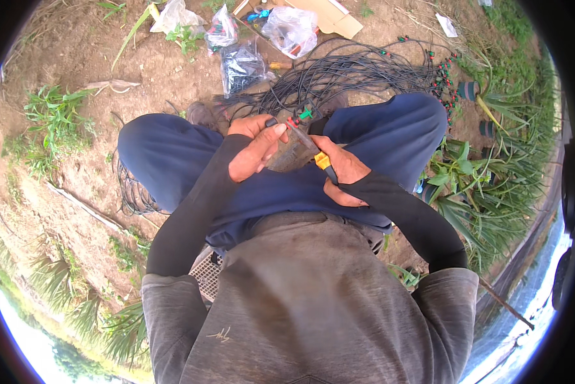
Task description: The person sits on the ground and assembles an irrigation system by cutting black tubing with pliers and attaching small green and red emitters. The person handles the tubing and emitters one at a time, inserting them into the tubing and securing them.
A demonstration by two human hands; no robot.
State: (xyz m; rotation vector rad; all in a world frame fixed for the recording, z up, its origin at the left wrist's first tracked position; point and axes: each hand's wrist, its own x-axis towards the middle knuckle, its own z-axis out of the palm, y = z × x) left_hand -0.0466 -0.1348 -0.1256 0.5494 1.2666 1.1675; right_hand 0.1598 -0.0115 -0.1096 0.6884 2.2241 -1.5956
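Observation:
Between my hands, above my lap, is a small red-and-green irrigation fitting (pixel 305 114) with a short black tube end beside it. My left hand (pixel 257 146) is closed in a pinch on this piece, thumb and fingers pressed together at its red part. My right hand (pixel 346 168) grips a knife-like tool (pixel 323 160) with a yellow-and-black handle. The tool's greyish front part points up and left and meets the red end of the fitting. Whether its edge cuts into the piece cannot be made out.
Past my knees lies a large tangle of thin black tubing (pixel 339 69), with red and green fittings (pixel 444 83) at its right end. Clear plastic bags (pixel 290 29), a bag of black parts (pixel 241 67) and cardboard (pixel 332 16) lie beyond. Potted plants (pixel 492 185) line the right.

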